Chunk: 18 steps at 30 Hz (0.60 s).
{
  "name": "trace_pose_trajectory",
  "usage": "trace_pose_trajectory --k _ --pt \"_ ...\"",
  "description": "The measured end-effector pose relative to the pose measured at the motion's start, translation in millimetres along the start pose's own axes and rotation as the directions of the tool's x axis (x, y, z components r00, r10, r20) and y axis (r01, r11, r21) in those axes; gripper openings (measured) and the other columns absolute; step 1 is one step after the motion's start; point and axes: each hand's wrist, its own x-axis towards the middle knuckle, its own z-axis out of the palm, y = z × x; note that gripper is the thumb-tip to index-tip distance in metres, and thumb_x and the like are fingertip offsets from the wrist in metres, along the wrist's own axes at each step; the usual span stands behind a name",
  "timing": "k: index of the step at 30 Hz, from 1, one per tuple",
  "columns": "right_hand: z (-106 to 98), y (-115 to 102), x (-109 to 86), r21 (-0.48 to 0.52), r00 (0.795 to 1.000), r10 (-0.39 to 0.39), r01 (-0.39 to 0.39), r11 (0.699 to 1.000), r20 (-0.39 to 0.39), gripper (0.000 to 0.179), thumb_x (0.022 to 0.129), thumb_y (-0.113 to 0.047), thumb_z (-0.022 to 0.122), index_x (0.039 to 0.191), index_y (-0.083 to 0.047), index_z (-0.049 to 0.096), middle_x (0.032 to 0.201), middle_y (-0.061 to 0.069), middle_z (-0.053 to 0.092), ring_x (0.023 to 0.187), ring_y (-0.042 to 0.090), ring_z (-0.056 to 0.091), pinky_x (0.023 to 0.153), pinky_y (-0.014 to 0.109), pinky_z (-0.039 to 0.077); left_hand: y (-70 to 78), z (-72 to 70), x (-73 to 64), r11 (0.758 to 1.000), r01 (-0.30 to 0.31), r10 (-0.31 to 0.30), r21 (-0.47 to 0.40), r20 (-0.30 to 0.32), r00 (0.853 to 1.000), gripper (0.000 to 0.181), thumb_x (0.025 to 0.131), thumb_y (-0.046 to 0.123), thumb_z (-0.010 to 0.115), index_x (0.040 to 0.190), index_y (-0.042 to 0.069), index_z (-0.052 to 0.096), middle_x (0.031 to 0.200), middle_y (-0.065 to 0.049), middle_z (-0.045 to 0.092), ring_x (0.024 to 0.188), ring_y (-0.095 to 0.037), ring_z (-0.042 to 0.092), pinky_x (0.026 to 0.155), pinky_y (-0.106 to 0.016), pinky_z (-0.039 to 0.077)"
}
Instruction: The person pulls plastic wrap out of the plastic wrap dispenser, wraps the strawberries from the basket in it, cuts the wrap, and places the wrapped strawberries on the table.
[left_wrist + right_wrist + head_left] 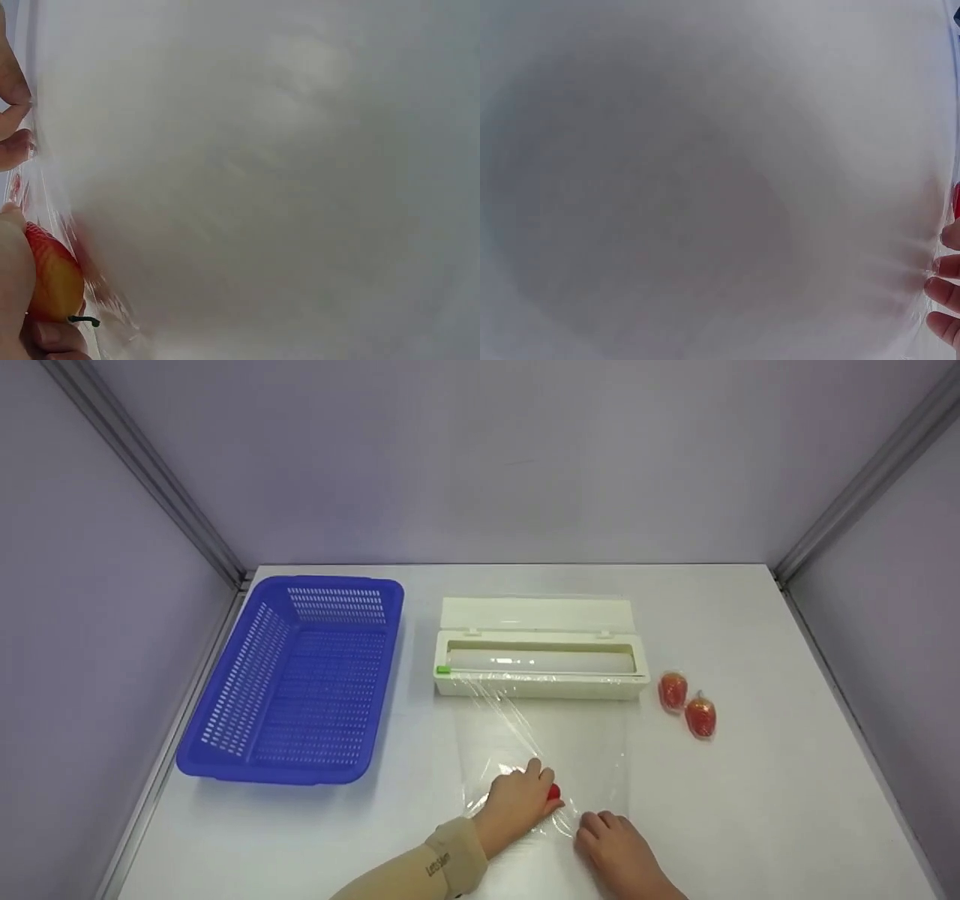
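Note:
My left hand (517, 799) holds a red-and-yellow fruit with a short green stem (58, 277) over the clear cling film (592, 750). In the head view the hand covers most of the fruit. Film runs from the white dispenser (540, 688) towards me, creased near the fruit. At the film's near edge is my right hand (619, 851), its fingers bent and pinching the film. Several of its fingertips (943, 292) show against the film in the right wrist view.
A blue plastic basket (382, 682) stands on the left of the white table (787, 810). Two film-wrapped red fruits (673, 691) lie right of the dispenser. Its lid (536, 613) is raised, showing the film roll (540, 661); a green slider (443, 669) sits at its left end. Walls enclose the table.

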Motion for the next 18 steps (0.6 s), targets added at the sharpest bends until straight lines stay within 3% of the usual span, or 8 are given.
trace_pose_trajectory --k 3,9,14,18 --pt "1 1 -1.1 -0.011 0.996 -0.026 0.026 1.0 -0.085 0.025 0.068 -0.011 0.071 0.086 -0.013 0.056 0.098 -0.001 0.055 0.087 0.017 0.054 0.075 0.033 0.051 -1.8 -2.3 -2.7 1.0 -0.004 0.004 0.003 -0.02 1.0 0.039 0.089 0.055 0.047 0.1 0.018 0.056 0.087 0.001 0.051 0.055 -0.014 0.054 0.038 -0.027 0.039" --pt "3 4 -0.6 0.03 0.965 -0.101 0.111 0.993 -0.24 0.018 0.069 -0.015 0.068 0.085 -0.015 0.059 0.101 -0.004 0.061 0.092 0.014 0.057 0.077 0.031 0.05 -6.7 -1.5 -11.3 0.997 -0.064 0.069 0.042 -0.132 0.989 0.033 0.088 0.05 0.052 0.105 0.022 0.054 0.09 0.003 0.053 0.066 -0.013 0.054 0.043 -0.025 0.04" --pt "1 5 2.8 0.087 0.935 -0.117 0.155 0.984 -0.335 0.004 0.081 -0.016 0.058 0.083 -0.013 0.058 0.096 -0.004 0.064 0.093 0.014 0.059 0.08 0.029 0.047 -9.6 2.3 -19.8 0.989 -0.122 0.136 0.078 -0.209 0.968 0.026 0.088 0.045 0.054 0.101 0.022 0.055 0.099 0.005 0.055 0.084 -0.012 0.052 0.067 -0.025 0.045" --pt "-2 3 3.7 0.13 0.937 -0.038 0.088 0.988 -0.347 0.004 0.082 -0.013 0.057 0.086 -0.012 0.057 0.09 -0.003 0.062 0.087 0.013 0.059 0.08 0.027 0.046 -11.0 4.3 -28.7 0.982 -0.147 0.165 0.115 -0.166 0.972 0.041 0.091 0.047 0.048 0.116 0.015 0.056 0.118 0.002 0.053 0.102 -0.013 0.05 0.085 -0.025 0.046"
